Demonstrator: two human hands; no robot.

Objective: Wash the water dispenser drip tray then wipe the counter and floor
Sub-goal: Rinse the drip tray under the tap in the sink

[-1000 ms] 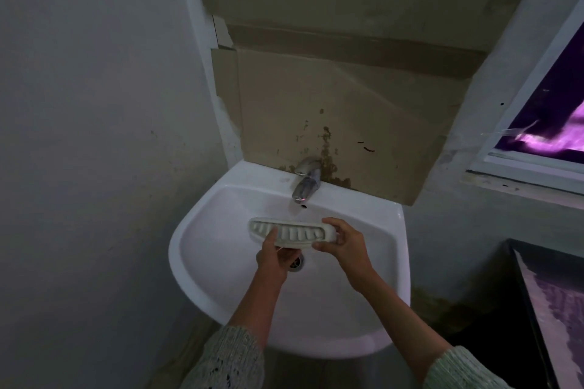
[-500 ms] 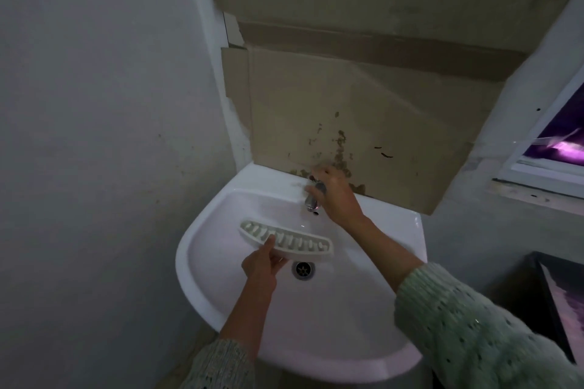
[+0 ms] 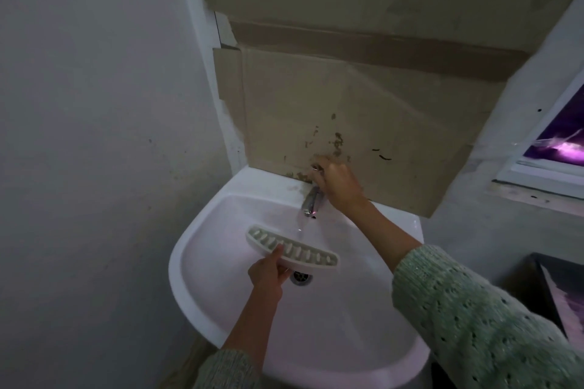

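Observation:
The drip tray (image 3: 303, 252), a long curved white grille with slots, is held level over the bowl of the white sink (image 3: 221, 303). My left hand (image 3: 268, 272) grips its near edge at the middle, thumb on top. My right hand (image 3: 335, 181) is closed around the handle of the metal tap (image 3: 311, 203) at the back of the sink. A thin stream of water runs from the spout down just behind the tray. The drain (image 3: 301, 277) shows under the tray.
Stained cardboard (image 3: 363, 110) covers the wall behind the sink. A grey wall (image 3: 94, 136) stands close on the left. A window frame (image 3: 543, 174) is at the right, and a dark object (image 3: 556, 290) sits low at the right beside the sink.
My right hand let go of the tray's right end and went up to the tap handle. Water now runs from the spout. The left hand keeps holding the tray over the bowl.

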